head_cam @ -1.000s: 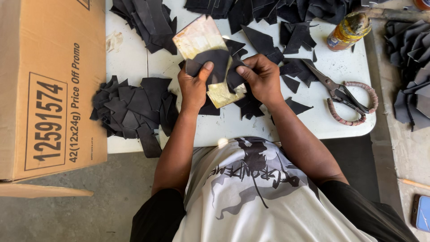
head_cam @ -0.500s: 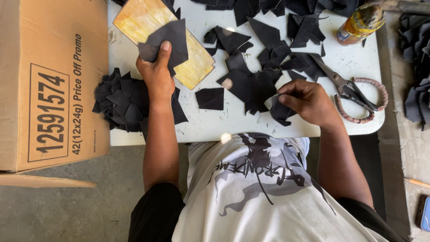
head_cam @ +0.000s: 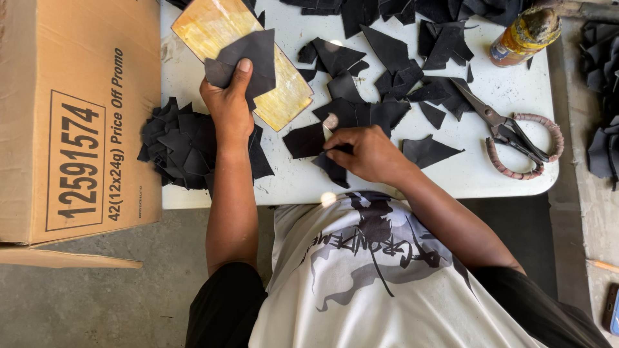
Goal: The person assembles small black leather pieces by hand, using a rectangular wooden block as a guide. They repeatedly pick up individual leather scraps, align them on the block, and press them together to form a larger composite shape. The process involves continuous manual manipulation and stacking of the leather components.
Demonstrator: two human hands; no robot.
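Note:
My left hand (head_cam: pixel 227 103) grips a black cut piece (head_cam: pixel 248 59) and holds it against a yellowish rectangular board (head_cam: pixel 219 26) that lies tilted on the white table (head_cam: pixel 477 174). My right hand (head_cam: pixel 364 154) rests on the table near the front edge, fingers pinched on a small black scrap (head_cam: pixel 332 169) beside a larger black piece (head_cam: pixel 304 140). A heap of stacked black pieces (head_cam: pixel 184 148) sits just left of my left wrist. Loose black offcuts (head_cam: pixel 387 77) are scattered over the middle of the table.
A big cardboard box (head_cam: pixel 77 122) stands at the left, against the table. Scissors with wrapped handles (head_cam: pixel 516 138) lie at the right. A yellow glue tin (head_cam: pixel 522 35) stands at the back right. More black pieces (head_cam: pixel 603 96) lie on the floor at right.
My left hand carried the board and black piece from the table's middle to the back left. My right hand dropped to the front edge and closed on a small scrap.

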